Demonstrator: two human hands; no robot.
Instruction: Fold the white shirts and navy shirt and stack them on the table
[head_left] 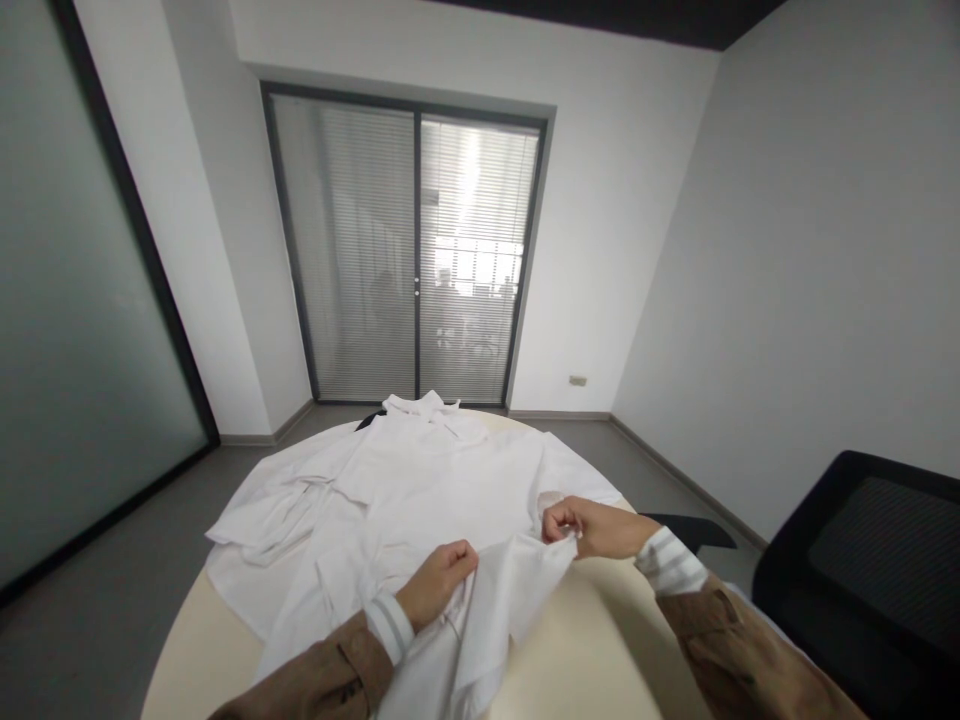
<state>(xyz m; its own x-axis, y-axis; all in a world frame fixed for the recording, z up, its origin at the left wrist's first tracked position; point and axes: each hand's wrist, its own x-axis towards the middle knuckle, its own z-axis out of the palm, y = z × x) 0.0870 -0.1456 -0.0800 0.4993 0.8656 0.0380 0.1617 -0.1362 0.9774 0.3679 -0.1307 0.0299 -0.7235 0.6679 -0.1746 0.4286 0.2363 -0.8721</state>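
A white collared shirt (450, 480) lies spread over the table, its collar at the far edge and its sleeves out to both sides. My left hand (439, 582) is closed on the cloth near the front middle of the shirt. Further right, my right hand (592, 525) pinches the shirt's right side edge and lifts it slightly off the table. Between the two hands the fabric hangs in loose folds towards me. Some of the cloth under my left hand is hidden by the hand and sleeve.
The round cream table (592, 640) carries the shirt. A black mesh chair (862, 560) stands close on the right. Behind the table is a glass partition with blinds (360, 260). A frosted glass panel (82, 300) is at the left, and a wall socket (577, 381) sits low at the back.
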